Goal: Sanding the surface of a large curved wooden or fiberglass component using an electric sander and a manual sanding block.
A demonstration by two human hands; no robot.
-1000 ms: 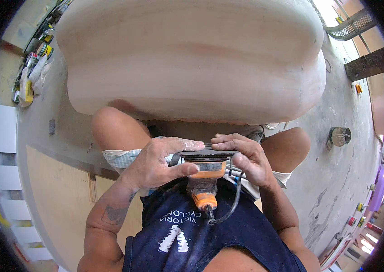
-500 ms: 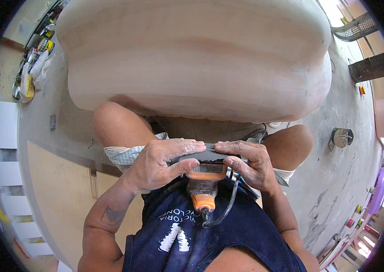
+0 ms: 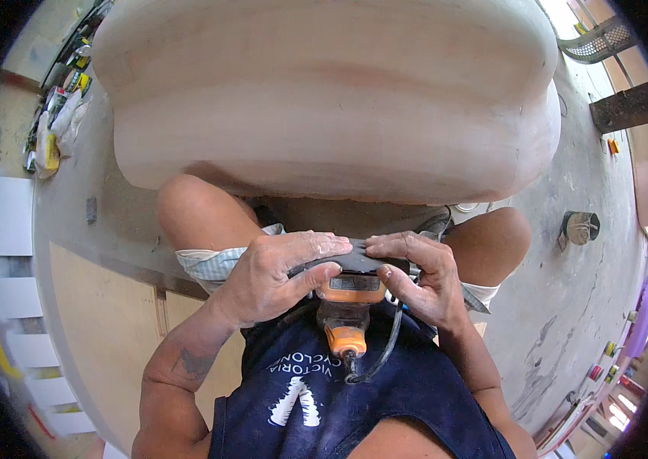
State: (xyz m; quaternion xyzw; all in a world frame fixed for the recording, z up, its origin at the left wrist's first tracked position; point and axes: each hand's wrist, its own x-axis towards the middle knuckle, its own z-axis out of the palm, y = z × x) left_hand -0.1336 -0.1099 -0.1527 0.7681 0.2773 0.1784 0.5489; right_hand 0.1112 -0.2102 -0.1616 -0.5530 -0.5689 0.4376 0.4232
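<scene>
An orange and black electric sander [image 3: 351, 288] rests against my lap, its dark flat pad [image 3: 362, 260] turned away from me and its cord end toward my chest. My left hand [image 3: 276, 275] grips the left side of the pad, fingers along the far edge and thumb on the near edge. On the right side my right hand [image 3: 425, 277] does the same, its thumb bent against the near edge. Both hands are dusted pale. Whether a separate sanding sheet lies on the pad I cannot make out. A black cord [image 3: 385, 359] loops beside the sander.
A large pale, smooth curved body [image 3: 324, 115] fills the far side, close beyond my knees. Wooden boards [image 3: 102, 314] lie at the left, near white panels [image 3: 9, 216]. Bags and cans [image 3: 52, 145] stand far left. A dusty pot [image 3: 580, 228] sits on the concrete floor at right.
Both thumbs have shifted slightly on the pad's near edge. The sander's body has tipped a little. My hands keep hold of it, and the view has moved very slightly.
</scene>
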